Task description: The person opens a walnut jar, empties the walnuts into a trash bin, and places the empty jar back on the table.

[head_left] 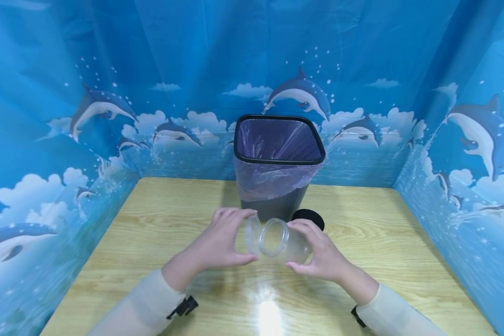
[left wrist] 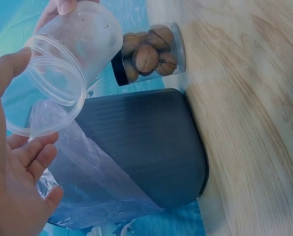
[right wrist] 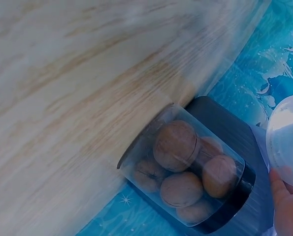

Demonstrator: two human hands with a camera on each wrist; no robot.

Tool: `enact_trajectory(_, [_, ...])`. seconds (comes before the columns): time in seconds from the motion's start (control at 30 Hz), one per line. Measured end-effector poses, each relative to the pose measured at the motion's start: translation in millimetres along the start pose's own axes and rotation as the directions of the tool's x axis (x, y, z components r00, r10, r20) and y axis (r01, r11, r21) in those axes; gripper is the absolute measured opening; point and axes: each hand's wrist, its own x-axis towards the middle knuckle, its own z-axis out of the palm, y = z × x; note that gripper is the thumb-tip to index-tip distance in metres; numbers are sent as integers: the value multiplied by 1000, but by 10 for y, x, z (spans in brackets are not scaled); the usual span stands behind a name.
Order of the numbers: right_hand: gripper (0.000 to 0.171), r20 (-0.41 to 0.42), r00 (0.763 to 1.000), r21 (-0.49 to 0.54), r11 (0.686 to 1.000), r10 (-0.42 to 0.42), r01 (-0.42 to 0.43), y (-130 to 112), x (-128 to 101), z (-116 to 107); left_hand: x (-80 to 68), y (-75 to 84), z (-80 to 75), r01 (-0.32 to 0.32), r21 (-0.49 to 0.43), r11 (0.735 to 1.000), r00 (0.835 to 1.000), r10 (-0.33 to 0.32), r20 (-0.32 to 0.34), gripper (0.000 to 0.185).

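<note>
- The visible walls of the clear jar (head_left: pixel 296 246) and the clear lid (head_left: pixel 252 235) are plain and see-through, with small dark specks on the jar's side.
- The backdrop (head_left: pixel 172 46) is printed with dolphins, clouds and white bubbles.
- The left hand (head_left: pixel 222 240) pinches the clear lid by its edge, thumb on one side and fingers on the opposite side, the lid standing on edge between them.
- The right hand (head_left: pixel 319 247) grips the clear jar round its body, thumb and fingers on opposite sides; the jar is tipped over, its mouth facing the lid.
- Lid and jar mouth are side by side above the table (head_left: pixel 151 219); whether their rims touch, I cannot quite tell.
- Beyond the right hand, a container (right wrist: pixel 145 147) of walnuts (right wrist: pixel 176 145) stands upright under a black lid (head_left: pixel 308 217).
- Beside it stands a dark bin (head_left: pixel 273 205) with a purple liner (head_left: pixel 273 179) folded over its top.
</note>
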Motion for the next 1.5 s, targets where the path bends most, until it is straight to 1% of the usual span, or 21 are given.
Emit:
enact_trajectory(0.1, [88, 10, 1000, -1, 1000, 9, -9, -10, -1, 6, 5, 17, 9, 9, -22, 1000, 1000, -9, -4, 95])
enact_trajectory(0.27, [88, 25, 999, 1, 1000, 22, -22, -30, 10, 5, 21, 29, 37, 6, -31, 999, 1000, -6, -6, 93])
enact_trajectory(0.43, [87, 33, 999, 2, 1000, 27, -27, -29, 14, 17, 52, 46, 61, -30, -33, 999, 999, 30, -14, 92])
enact_trajectory(0.57, [86, 34, 999, 5, 999, 31, -31, -38, 18, 28, 71, 49, 81, -57, -8, 998, 998, 57, -15, 90])
enact_trajectory(0.83, [87, 44, 999, 0, 1000, 29, -29, -37, 11, 45, 92, 62, 74, -68, 28, 997, 998, 68, 8, 86])
enact_trajectory(0.97, [85, 38, 999, -3, 1000, 13, -13, -21, 7, 57, 113, 71, 84, -94, 50, 994, 995, 93, 20, 85])
enact_trajectory(1.1, [84, 22, 1000, -4, 1000, -10, 10, -11, 3, 67, 130, 88, 94, -105, 62, 993, 994, 104, 28, 84])
enact_trajectory(1.37, [85, 51, 999, -3, 1000, -1, 1, -28, 20, 64, 150, 94, 120, -99, 82, 992, 995, 96, 42, 84])
enact_trajectory(1.5, [85, 47, 999, -9, 1000, -9, 9, -37, 28, 52, 162, 96, 132, -87, 81, 993, 995, 82, 54, 84])
